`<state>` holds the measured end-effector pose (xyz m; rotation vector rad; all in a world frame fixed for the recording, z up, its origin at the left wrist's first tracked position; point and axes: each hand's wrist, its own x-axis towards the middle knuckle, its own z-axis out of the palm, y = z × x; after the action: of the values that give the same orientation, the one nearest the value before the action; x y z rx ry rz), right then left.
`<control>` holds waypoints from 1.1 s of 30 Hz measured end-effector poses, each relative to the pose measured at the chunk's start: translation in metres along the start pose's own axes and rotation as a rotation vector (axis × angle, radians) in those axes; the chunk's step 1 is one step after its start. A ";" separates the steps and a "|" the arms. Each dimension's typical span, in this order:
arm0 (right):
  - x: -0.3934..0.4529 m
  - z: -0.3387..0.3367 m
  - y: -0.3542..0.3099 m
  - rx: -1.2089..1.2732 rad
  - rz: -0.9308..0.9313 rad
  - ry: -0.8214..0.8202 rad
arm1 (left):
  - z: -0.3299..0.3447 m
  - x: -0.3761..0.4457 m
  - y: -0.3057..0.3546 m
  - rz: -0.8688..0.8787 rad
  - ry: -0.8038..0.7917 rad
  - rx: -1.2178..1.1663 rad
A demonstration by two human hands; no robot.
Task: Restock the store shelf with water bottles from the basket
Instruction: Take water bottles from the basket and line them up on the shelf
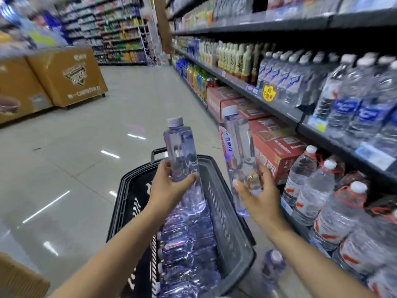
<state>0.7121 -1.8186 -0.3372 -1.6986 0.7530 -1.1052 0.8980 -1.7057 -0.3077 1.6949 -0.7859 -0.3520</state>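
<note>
Two bottles held, basket [227, 214], glossy floor [86, 147]

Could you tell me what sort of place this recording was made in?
Very likely a supermarket drinks aisle: long shelves carry rows of bottled water and drinks with price tags, a black shopping basket of water bottles stands on the tiled floor, and stacked red cartons sit under the shelf.

Bright, even overhead store lighting; white streaks of glare lie on the glossy floor [90, 147]. Motion blur smears the far left shelves [103, 29]. Wide-angle distortion bends the right-hand shelf edges [279, 108].
</note>
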 end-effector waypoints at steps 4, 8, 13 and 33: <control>0.010 -0.063 -0.044 -0.016 -0.115 0.170 | 0.038 0.002 0.070 0.121 -0.090 -0.106; 0.018 -0.129 -0.070 -0.088 -0.152 0.317 | 0.097 0.002 0.124 0.267 -0.169 -0.170; 0.011 -0.203 -0.084 -0.212 -0.095 0.473 | 0.176 -0.002 0.175 0.406 -0.327 -0.242; 0.025 -0.314 -0.007 -0.574 0.258 0.845 | 0.390 -0.011 0.201 0.433 -0.841 -0.375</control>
<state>0.4354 -1.9548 -0.2752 -1.4616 1.9102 -1.5161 0.5896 -2.0075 -0.2282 0.9512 -1.5520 -0.8670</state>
